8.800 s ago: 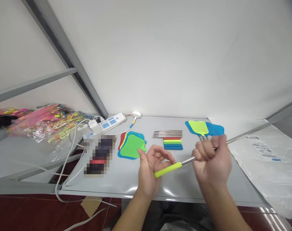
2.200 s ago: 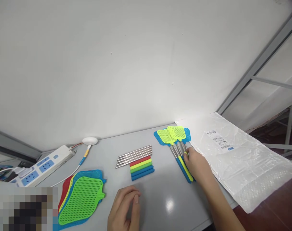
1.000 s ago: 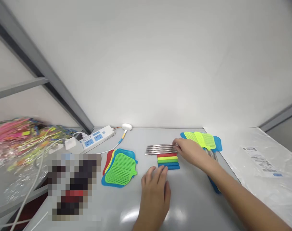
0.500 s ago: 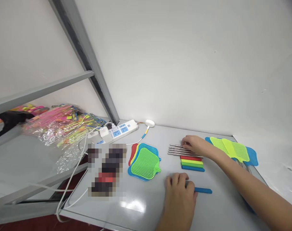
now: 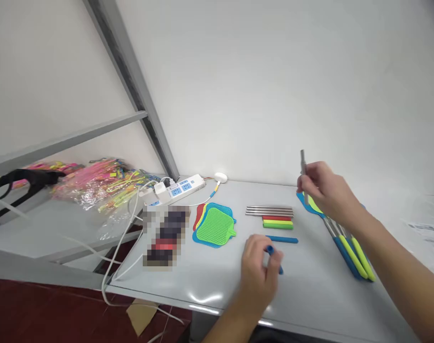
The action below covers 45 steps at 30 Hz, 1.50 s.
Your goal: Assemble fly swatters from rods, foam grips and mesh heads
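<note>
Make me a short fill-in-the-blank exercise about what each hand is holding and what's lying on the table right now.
1. The right hand holds a metal ____ upright.
2. The left hand grips a foam sleeve coloured ____.
3. On top of the stack of swatter heads lies a ____ one.
4. The power strip lies against the ____.

Missing words: rod; blue; green; wall

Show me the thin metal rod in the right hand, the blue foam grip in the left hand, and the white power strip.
thin metal rod (image 5: 303, 161), head view, on the upper shaft above the fingers.
blue foam grip (image 5: 270, 249), head view, on its near end.
white power strip (image 5: 186, 184), head view, on its top face.
</note>
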Available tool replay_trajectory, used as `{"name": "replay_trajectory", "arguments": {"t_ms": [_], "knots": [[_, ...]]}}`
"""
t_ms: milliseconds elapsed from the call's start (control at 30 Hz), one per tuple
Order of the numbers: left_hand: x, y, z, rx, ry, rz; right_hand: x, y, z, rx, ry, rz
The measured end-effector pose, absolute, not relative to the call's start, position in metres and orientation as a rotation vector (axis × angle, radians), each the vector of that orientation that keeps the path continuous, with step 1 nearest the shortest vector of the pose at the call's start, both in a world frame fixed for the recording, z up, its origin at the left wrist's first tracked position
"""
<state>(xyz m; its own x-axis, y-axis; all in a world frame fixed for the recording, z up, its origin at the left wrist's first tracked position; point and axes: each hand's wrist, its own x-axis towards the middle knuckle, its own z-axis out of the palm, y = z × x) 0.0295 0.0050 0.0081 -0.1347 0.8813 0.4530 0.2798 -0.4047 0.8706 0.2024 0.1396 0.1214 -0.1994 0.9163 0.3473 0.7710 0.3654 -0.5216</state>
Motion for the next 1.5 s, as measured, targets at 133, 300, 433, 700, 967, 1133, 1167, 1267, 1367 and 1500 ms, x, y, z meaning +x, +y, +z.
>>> {"name": "replay_trajectory", "arguments": {"t_ms": [133,300,433,700,967,1133,1167,1267,1367,1500], "knots": [[0.033,-0.001,0.007,1.626,1.257,1.294,0.219,0.070,0.098,-1.352,-1.761,0.297],[0.039,-0.007,0.010,1.980,1.238,1.015,0.234,0.019,0.048,-1.470,-2.079,0.411],[0.041,-0.006,0.010,2.066,1.399,0.894,0.242,0.009,0.033,-1.619,-2.169,0.472],[0.041,0.001,0.007,1.935,1.369,1.224,0.232,0.028,0.044,-1.649,-2.319,0.345],[0.036,0.008,0.003,1.732,1.447,1.105,0.238,0.082,0.057,-1.651,-2.533,0.204],[0.044,0.019,-0.006,2.181,1.682,0.803,0.222,0.117,0.052,-1.458,-2.664,0.277],[0.046,0.023,-0.006,2.235,1.735,0.733,0.216,0.123,0.050,-1.410,-2.706,0.299],[0.052,0.037,-0.002,2.451,1.765,0.487,0.200,0.134,0.044,-1.325,-2.797,0.346],[0.054,0.053,0.004,2.650,1.650,0.328,0.193,0.141,0.041,-1.313,-2.825,0.341],[0.052,0.063,0.003,2.739,1.569,0.327,0.195,0.147,0.038,-1.296,-2.845,0.310]]}}
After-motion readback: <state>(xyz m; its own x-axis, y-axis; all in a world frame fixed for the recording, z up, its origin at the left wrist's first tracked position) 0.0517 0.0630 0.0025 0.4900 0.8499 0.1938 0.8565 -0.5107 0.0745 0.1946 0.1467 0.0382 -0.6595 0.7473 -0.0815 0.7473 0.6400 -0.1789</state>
